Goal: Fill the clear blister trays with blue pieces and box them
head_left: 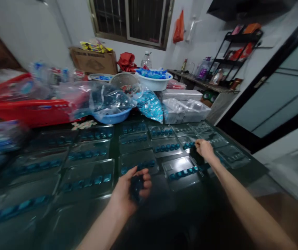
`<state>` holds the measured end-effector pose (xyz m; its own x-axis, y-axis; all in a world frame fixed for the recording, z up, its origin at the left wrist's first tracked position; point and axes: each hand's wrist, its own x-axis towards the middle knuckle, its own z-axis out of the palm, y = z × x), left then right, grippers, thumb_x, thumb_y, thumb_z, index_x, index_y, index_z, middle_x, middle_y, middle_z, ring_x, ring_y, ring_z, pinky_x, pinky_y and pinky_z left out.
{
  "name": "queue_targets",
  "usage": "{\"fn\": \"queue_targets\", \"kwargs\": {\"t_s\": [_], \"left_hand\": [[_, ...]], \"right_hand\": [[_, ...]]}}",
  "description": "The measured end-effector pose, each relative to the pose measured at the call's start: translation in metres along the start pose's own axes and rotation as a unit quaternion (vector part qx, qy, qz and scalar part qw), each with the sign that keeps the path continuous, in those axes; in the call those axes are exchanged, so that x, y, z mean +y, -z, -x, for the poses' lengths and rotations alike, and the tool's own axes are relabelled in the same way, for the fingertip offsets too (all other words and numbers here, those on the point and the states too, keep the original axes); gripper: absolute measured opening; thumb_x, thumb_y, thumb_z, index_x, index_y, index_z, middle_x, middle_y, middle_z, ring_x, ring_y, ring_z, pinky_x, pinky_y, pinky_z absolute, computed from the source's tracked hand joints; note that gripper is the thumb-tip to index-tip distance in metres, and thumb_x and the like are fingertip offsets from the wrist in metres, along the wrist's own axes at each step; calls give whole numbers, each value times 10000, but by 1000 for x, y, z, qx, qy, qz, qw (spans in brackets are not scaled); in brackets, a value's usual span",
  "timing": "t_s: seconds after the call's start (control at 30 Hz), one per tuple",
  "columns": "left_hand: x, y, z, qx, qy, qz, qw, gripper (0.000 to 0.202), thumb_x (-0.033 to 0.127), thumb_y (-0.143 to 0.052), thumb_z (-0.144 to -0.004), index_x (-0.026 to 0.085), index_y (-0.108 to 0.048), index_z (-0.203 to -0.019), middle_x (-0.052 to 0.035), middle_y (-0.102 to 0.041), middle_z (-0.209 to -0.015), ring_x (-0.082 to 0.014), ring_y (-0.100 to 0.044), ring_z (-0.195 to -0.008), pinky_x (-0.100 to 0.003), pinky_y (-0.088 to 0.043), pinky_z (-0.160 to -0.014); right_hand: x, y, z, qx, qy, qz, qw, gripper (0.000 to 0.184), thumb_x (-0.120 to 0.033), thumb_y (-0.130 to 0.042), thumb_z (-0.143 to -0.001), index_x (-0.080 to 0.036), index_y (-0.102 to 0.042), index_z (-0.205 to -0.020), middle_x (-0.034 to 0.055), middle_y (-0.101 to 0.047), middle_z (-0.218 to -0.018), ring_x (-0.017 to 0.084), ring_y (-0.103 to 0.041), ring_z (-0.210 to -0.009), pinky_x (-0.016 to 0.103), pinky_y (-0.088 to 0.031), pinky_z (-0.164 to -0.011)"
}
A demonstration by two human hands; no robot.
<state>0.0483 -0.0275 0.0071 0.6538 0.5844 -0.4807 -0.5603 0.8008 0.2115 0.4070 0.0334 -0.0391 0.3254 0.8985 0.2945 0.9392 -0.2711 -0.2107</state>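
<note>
Clear plastic trays (138,163), each with a row of blue pieces (167,148), are spread over the dark bench (164,205). Filling of the trays seems to be in hand; a next placing would call for fine aim at an empty slot. A handful (136,185) of such pieces is cupped in the half-closed left hand (126,196) at lower centre. The right hand (203,148), fingers bent narrowly, rests on a tray right of centre; whether a piece is pinched cannot be told.

dark table (161,205): rows of clear plastic trays (138,163) with blue pieces; blue basin (112,118), red tub (29,111) at back
</note>
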Motion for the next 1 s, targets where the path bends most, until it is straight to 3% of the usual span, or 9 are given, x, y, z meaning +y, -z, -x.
{"fn": "queue_targets", "kwargs": {"t_s": [0.13,0.2,0.33,0.43,0.53,0.7,0.87,1.0], "left_hand": [[3,3,4,-30,-7,65,997,173,281,-433,-777,117,-474,-811,-24,-437,-669,-98,-440,-558,-160,-329,-398],[4,5,3,-36,-26,97,994,173,285,-428,-775,120,-474,-797,-24,-439,-666,-99,-441,-561,-162,-336,-405],[2,6,-3,-33,-48,136,989,192,291,-425,-774,110,-488,-779,-26,-432,-652,-99,-442,-553,-167,-344,-415],[0,7,-5,-16,-74,129,989,218,315,-449,-760,107,-511,-766,-37,-448,-658,-129,-484,-596,-217,-399,-474],[0,9,-4,-6,-101,115,988,224,334,-469,-750,117,-527,-751,-40,-464,-659,-149,-503,-610,-253,-416,-502],[-4,11,-3,6,-104,123,987,253,356,-494,-733,108,-542,-730,-58,-491,-662,-139,-501,-595,-246,-426,-524],[-8,8,-9,79,-86,124,985,238,330,-485,-741,101,-547,-714,-55,-505,-636,-146,-528,-621,-258,-455,-557],[-10,6,-6,98,-67,93,989,223,322,-512,-726,104,-559,-725,-45,-508,-611,-137,-518,-554,-230,-426,-448]], "right_hand": [[-39,30,32,57,25,-39,997,354,-251,-456,-771,-115,-495,-1095,125,-574,-886,218,-536,-798,325,-398,-674],[-77,45,70,82,98,-155,980,341,-287,-464,-775,-153,-497,-1086,80,-587,-810,189,-547,-708,306,-416,-645],[-162,58,160,-34,253,-288,923,271,-270,-520,-761,-231,-515,-1029,19,-589,-754,140,-546,-602,255,-434,-568],[-203,52,194,-41,253,-307,916,342,-271,-518,-764,-216,-482,-1100,59,-580,-865,179,-561,-701,291,-446,-612],[-214,44,197,-27,216,-331,918,330,-242,-497,-777,-197,-480,-1104,77,-565,-908,197,-557,-789,307,-447,-665],[-210,40,195,-40,206,-382,900,215,-164,-466,-784,-201,-524,-988,71,-550,-934,189,-534,-874,304,-431,-742],[-204,48,191,-39,154,-431,888,187,-181,-500,-762,-194,-524,-947,48,-555,-873,142,-544,-698,257,-453,-612],[-200,58,179,-37,79,-474,876,151,-209,-519,-757,-206,-528,-907,18,-575,-815,129,-554,-674,234,-459,-590]]}}
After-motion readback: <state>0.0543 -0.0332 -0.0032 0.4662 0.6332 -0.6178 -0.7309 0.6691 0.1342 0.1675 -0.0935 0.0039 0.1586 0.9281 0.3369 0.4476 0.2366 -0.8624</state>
